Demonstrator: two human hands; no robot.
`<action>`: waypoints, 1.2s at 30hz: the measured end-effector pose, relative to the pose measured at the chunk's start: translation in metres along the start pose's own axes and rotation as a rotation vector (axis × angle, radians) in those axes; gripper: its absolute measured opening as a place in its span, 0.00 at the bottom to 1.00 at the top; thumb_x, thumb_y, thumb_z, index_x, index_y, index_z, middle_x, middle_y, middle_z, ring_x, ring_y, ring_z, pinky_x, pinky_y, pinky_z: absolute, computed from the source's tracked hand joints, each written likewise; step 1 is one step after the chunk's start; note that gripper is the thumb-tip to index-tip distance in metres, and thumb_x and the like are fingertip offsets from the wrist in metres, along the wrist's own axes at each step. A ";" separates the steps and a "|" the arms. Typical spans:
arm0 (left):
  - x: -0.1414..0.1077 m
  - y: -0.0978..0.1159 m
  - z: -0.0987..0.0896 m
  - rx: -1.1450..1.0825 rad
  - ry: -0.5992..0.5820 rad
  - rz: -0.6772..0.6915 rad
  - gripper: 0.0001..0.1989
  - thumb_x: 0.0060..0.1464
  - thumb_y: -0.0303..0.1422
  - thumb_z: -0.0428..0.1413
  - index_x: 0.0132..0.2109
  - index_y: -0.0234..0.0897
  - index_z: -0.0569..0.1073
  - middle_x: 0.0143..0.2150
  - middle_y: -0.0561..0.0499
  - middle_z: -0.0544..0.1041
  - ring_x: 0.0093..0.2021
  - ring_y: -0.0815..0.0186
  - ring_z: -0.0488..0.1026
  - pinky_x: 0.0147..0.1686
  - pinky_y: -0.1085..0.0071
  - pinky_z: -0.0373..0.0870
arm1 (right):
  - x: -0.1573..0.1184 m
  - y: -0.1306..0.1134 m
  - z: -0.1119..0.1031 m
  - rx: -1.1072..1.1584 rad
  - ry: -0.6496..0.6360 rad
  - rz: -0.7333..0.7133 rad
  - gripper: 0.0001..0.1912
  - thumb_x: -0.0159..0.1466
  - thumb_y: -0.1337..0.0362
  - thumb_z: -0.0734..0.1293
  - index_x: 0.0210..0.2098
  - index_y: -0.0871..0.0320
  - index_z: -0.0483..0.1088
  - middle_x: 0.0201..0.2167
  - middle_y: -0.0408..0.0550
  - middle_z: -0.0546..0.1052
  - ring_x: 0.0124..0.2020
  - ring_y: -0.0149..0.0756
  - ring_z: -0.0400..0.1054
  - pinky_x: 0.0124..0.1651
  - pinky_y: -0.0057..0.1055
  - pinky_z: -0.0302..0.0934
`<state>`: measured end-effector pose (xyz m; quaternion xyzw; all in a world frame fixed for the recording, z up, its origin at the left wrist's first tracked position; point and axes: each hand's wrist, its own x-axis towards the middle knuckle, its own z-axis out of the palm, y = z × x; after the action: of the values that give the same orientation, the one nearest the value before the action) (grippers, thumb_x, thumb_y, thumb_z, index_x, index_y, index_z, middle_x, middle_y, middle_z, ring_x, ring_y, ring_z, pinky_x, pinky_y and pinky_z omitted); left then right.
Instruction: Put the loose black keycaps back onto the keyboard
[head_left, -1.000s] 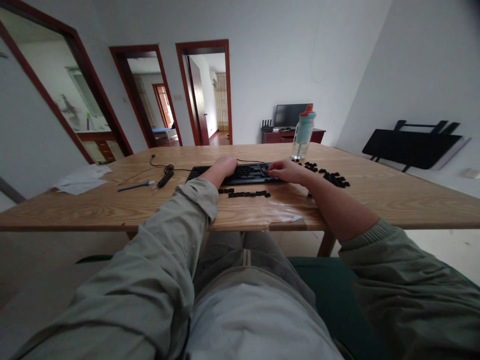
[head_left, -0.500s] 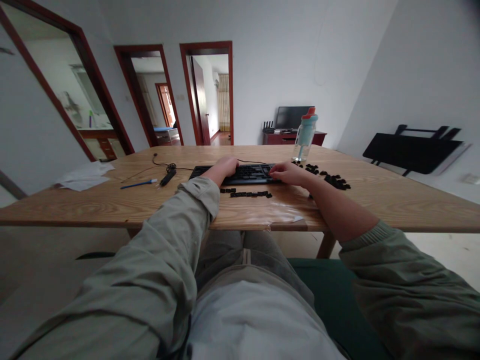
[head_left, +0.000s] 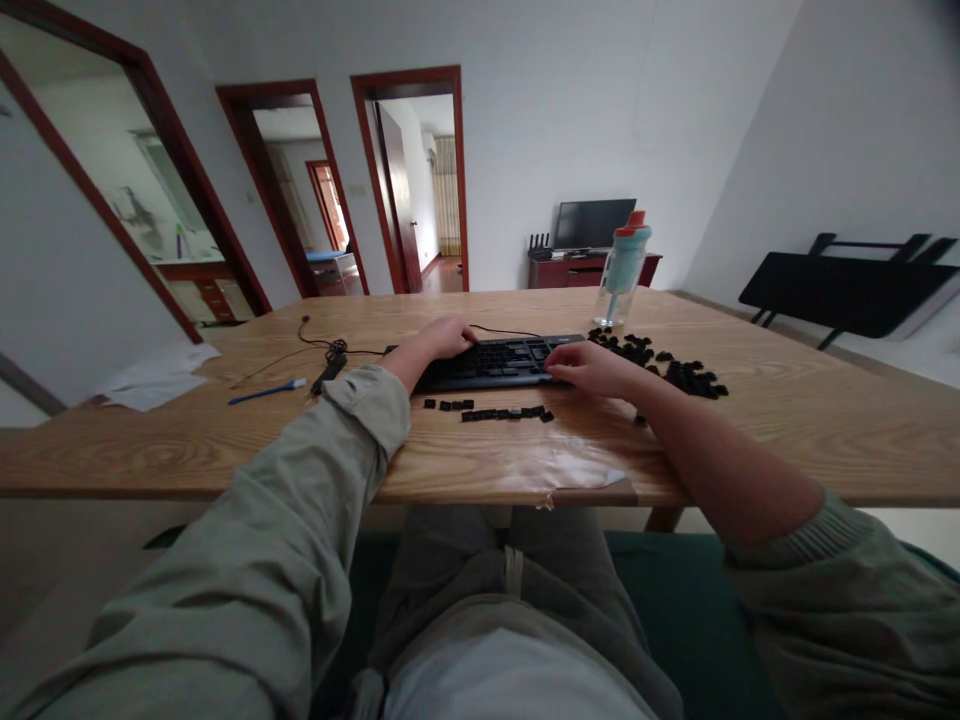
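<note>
On the wooden table [head_left: 315, 455] lies a black computer keyboard [head_left: 495, 368], its far right corner angled slightly away from me. My left hand [head_left: 442, 340] rests closed over its far left part, with most of the fingertips hidden. At the right end, my right hand [head_left: 592, 366] bends over the keys, thumb and fingers drawn together; anything between them is too small to make out. In front of the keyboard, loose black keycaps [head_left: 502, 413] lie in a row, with a few more keycaps [head_left: 448, 404] to their left. A heap of keycaps [head_left: 690, 378] spreads beyond my right wrist.
A water bottle [head_left: 622, 270] stands behind the keycap heap. Left of the keyboard are a coiled cable [head_left: 334, 350], a small black item [head_left: 328, 375], a blue brush [head_left: 266, 391] and white paper [head_left: 157, 380]. Clear film [head_left: 570, 470] covers part of the front edge.
The view has shifted, so the table and keyboard appear lower and closer. Both hands stay at the keyboard; more of its front edge and the keycaps on the left now show.
</note>
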<state>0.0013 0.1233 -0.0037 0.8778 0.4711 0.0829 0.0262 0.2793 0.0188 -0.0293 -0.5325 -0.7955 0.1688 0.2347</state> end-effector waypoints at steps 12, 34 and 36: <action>-0.003 -0.023 0.010 0.213 0.047 0.347 0.19 0.59 0.23 0.50 0.51 0.40 0.79 0.50 0.47 0.81 0.50 0.63 0.76 0.53 0.68 0.69 | -0.031 -0.049 0.003 -0.078 -0.149 -0.297 0.09 0.63 0.68 0.63 0.37 0.55 0.75 0.30 0.46 0.78 0.29 0.32 0.68 0.32 0.29 0.59; -0.017 -0.035 0.018 0.018 0.049 0.355 0.27 0.60 0.21 0.46 0.64 0.45 0.68 0.60 0.49 0.74 0.58 0.63 0.70 0.59 0.62 0.67 | -0.016 -0.014 -0.013 0.086 0.249 -0.431 0.11 0.63 0.72 0.64 0.44 0.55 0.71 0.31 0.46 0.75 0.29 0.32 0.70 0.27 0.27 0.64; -0.015 -0.029 0.013 0.065 -0.024 0.327 0.34 0.59 0.19 0.45 0.68 0.52 0.62 0.63 0.52 0.71 0.59 0.63 0.70 0.59 0.63 0.66 | -0.018 -0.015 -0.013 0.071 0.231 -0.423 0.09 0.64 0.71 0.64 0.43 0.56 0.71 0.31 0.46 0.75 0.28 0.32 0.69 0.28 0.28 0.64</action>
<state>-0.0289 0.1276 -0.0215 0.9441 0.3239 0.0602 -0.0105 0.2809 -0.0028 -0.0139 -0.3611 -0.8508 0.0816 0.3730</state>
